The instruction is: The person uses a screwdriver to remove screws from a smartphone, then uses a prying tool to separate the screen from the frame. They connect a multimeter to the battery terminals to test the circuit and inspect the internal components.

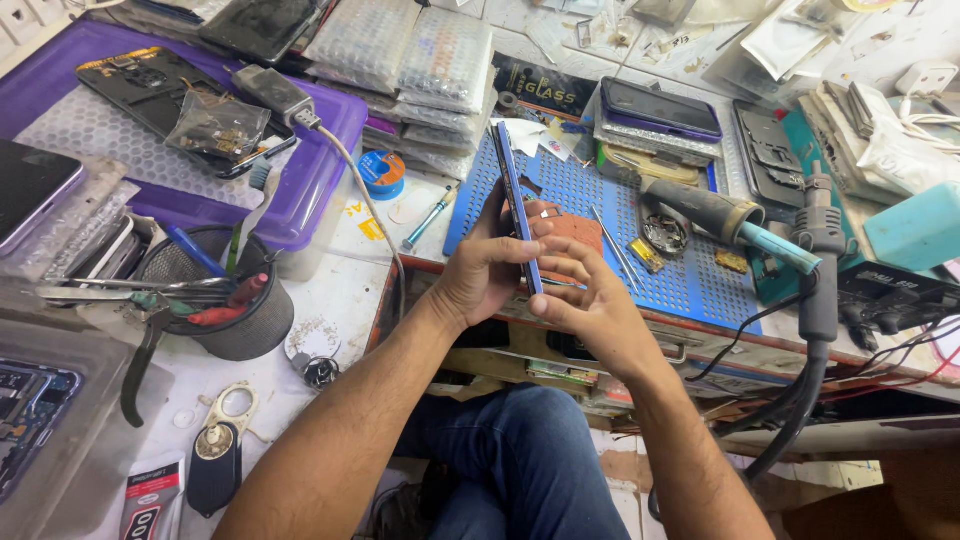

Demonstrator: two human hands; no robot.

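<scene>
Both hands are wrapped round a slim dark-blue smartphone [517, 205], held edge-up just above the blue perforated work mat [600, 190]. It's gripped from one side by the left hand [485, 275], fingers curled closed, and pinched from the other by the right hand [590, 300].

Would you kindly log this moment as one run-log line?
left hand: grips phone edge-on | right hand: fingers on phone's lower edge | below: blue perforated mat | right: soldering iron
</scene>
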